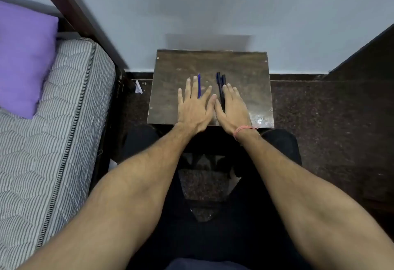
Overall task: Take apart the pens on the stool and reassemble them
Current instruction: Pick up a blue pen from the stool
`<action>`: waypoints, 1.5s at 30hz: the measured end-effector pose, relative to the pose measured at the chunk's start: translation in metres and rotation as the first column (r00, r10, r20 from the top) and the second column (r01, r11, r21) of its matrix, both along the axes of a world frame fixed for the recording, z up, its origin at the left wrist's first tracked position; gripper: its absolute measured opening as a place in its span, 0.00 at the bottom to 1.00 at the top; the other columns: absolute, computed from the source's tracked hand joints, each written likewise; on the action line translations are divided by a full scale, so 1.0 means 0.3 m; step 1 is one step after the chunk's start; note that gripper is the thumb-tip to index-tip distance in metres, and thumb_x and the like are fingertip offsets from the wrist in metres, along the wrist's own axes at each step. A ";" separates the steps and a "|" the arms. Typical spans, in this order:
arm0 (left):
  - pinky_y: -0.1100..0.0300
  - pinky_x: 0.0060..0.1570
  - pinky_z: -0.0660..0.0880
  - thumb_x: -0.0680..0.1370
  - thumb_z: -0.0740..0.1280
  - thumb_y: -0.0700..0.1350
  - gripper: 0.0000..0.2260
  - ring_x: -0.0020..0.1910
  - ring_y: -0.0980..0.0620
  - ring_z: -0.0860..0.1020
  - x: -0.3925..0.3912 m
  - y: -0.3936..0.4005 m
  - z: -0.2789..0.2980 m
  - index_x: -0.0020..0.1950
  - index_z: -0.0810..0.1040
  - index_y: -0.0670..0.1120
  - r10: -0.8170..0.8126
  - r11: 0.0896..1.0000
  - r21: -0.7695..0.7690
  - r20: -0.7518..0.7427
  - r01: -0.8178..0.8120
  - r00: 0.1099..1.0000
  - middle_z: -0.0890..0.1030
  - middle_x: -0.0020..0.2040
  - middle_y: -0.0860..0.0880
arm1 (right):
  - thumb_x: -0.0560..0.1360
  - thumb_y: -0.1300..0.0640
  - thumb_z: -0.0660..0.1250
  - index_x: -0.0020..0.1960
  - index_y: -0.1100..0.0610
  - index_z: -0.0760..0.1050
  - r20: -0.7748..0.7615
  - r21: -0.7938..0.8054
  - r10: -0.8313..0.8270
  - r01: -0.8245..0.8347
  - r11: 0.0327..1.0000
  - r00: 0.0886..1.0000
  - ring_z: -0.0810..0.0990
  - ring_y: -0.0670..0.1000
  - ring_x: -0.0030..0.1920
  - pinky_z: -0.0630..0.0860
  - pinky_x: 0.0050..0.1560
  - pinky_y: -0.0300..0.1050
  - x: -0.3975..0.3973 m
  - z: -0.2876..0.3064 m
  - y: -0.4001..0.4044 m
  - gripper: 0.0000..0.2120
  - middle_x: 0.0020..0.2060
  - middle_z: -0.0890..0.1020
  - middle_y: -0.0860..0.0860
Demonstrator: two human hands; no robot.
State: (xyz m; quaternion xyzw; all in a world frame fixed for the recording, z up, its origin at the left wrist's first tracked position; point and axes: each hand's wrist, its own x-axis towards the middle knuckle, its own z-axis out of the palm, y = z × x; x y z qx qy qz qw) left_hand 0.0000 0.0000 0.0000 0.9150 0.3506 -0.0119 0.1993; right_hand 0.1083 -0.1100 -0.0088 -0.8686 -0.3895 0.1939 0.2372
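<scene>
A worn brown wooden stool stands against the wall in front of me. On its top lies a blue pen, partly covered by the fingers of my left hand. Two dark pens lie side by side to the right of it, their near ends under my right hand. Both hands rest flat, palms down, fingers spread, thumbs touching in the middle. Neither hand grips a pen.
A bed with a grey striped mattress and a purple pillow fills the left side. A dark piece of furniture stands at the right. The floor is dark speckled stone. My knees sit just under the stool's near edge.
</scene>
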 end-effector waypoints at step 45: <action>0.58 0.38 0.77 0.91 0.60 0.49 0.13 0.38 0.55 0.75 0.030 -0.080 -0.020 0.60 0.85 0.49 0.699 0.429 -0.886 0.202 -0.176 0.686 0.79 0.45 0.53 | 0.74 0.47 0.79 0.44 0.49 0.85 -0.408 0.178 -0.389 0.490 0.854 0.826 0.81 0.46 0.51 0.79 0.54 0.42 -0.312 0.010 -0.086 0.07 0.50 0.82 0.47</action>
